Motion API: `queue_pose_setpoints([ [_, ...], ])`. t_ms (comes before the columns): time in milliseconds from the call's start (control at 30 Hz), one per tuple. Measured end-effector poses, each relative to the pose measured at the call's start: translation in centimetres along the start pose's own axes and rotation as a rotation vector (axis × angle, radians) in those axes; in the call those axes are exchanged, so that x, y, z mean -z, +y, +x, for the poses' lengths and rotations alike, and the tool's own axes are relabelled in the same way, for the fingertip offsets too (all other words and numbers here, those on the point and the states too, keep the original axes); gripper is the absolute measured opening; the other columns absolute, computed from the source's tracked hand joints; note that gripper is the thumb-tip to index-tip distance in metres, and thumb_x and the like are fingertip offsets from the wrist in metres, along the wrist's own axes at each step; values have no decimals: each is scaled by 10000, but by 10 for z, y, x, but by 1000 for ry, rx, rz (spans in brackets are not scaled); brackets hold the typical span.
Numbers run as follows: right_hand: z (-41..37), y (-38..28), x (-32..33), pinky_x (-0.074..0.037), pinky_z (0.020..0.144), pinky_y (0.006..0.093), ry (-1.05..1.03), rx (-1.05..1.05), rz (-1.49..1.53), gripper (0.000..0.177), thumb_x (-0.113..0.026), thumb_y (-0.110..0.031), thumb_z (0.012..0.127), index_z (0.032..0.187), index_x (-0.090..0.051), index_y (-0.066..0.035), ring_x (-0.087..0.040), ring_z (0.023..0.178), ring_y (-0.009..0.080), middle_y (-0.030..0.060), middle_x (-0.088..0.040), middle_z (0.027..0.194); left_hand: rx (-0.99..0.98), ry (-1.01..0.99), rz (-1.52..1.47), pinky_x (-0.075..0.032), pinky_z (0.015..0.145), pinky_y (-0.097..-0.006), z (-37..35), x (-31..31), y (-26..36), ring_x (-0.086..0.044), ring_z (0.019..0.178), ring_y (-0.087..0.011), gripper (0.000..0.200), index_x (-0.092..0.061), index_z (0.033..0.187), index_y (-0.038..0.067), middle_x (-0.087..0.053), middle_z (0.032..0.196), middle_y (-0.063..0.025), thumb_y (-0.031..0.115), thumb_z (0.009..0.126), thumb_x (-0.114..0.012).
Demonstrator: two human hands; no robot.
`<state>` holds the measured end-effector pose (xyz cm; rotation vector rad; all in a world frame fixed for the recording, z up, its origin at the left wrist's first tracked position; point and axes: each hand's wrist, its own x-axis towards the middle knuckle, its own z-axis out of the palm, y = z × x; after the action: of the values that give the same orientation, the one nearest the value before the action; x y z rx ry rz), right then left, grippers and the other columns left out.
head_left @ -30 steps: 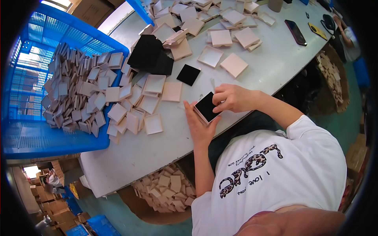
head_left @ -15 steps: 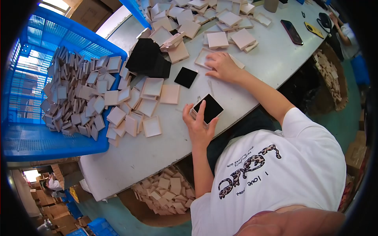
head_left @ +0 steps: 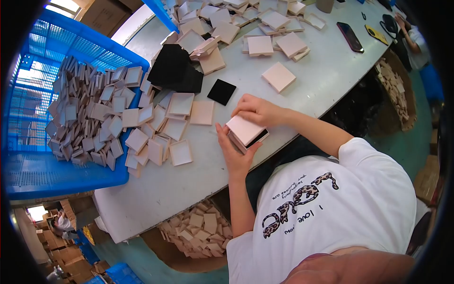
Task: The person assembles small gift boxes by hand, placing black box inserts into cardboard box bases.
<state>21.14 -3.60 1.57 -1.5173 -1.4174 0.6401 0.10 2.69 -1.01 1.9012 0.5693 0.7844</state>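
My left hand (head_left: 236,154) is wrapped around a small pale pink box base (head_left: 237,142) near the table's front edge. A black pad (head_left: 258,137) shows inside the base at its right side. From above, my right hand (head_left: 255,111) grips a matching box lid (head_left: 245,128), which sits tilted over the base and covers most of the pad. A loose black square pad (head_left: 221,92) lies flat on the table, beyond my hands. Behind it is a stack of black pads (head_left: 175,71). One pink box (head_left: 279,77) rests to the right of that loose pad.
A blue crate (head_left: 71,177) full of pale box parts (head_left: 90,113) stands at the left. More box parts (head_left: 175,128) spill beside it, with another heap (head_left: 260,28) at the back. Two phones (head_left: 350,37) lie far right. Below the table edge is a carton of parts (head_left: 203,229).
My right hand has come back toward my left hand, bringing the lid from farther up the table and laying it over the padded base. The pink box formerly behind my right arm is uncovered.
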Motion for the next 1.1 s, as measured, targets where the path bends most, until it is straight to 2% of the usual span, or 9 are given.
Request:
queue_pose_setpoints([
  [100,2,-11,-1,-397,1077,439,-153,181,-174,334,-608,-253,1021,1301,-724,-114,-569,1220,303,93,-644,1162,36,18,-10,-418,1140,-431,-2,1,-1,-505,1340,-325,1337,-68,1694,43,-477,1466,-171,215,732,-981],
  [200,-14,-23,-9,-379,1089,482,-23,359,-464,358,-600,-307,1024,1307,-724,-127,-562,1236,302,81,-654,1228,-27,31,67,-442,1113,-456,-3,-1,2,-493,1330,-367,1288,-181,1690,82,-455,1467,-192,197,698,-994],
  [300,-27,-15,-17,-333,1137,534,14,361,-647,401,-579,-333,1022,1346,-690,-126,-545,1265,311,85,-634,1317,-204,-24,258,-455,1096,-495,1,1,3,-464,1335,-429,1205,-357,1651,155,-413,1488,-222,174,634,-1003],
  [533,-38,-18,-29,-260,1222,562,140,246,-804,545,-569,-335,1029,1499,-525,-63,-402,1467,359,153,-526,1483,-237,-105,358,-451,1090,-509,-1,-3,6,-488,1293,-437,1082,-441,1610,179,-424,1453,-242,171,675,-986],
  [700,-37,-3,-1,-367,1186,442,255,103,-144,479,-589,-244,1043,1474,-548,-41,-466,1428,355,168,-538,1480,-192,4,575,-441,1097,-511,-32,22,12,-479,1304,-447,932,-515,1561,158,-444,1438,-232,123,735,-945],
  [767,-42,-2,19,-432,1130,397,279,34,-65,417,-626,-179,1023,1419,-605,-48,-527,1366,337,158,-569,1445,-145,227,604,-434,1100,-513,-69,50,7,-476,1313,-430,859,-521,1545,115,-445,1444,-225,91,778,-907],
  [900,-53,13,39,-512,1017,367,145,-38,-151,326,-680,-77,973,1298,-692,-71,-617,1242,306,124,-634,1349,103,823,776,-456,1061,-547,-159,133,-9,-456,1279,-441,806,-483,1552,61,-462,1319,-198,165,847,-860],
  [1067,-35,22,13,-517,994,410,44,244,-313,325,-722,-121,957,1275,-695,-63,-632,1192,314,107,-664,1295,770,795,1767,-437,1070,-556,-228,195,11,-423,1308,-437,707,-516,1535,106,-451,1390,-201,259,911,-811],
  [1100,-27,18,10,-515,996,419,29,318,-376,332,-729,-146,956,1274,-693,-60,-630,1194,317,108,-664,1296,784,863,1596,-382,1107,-578,-205,190,26,-400,1351,-443,660,-577,1483,116,-417,1466,-219,290,898,-828],
])
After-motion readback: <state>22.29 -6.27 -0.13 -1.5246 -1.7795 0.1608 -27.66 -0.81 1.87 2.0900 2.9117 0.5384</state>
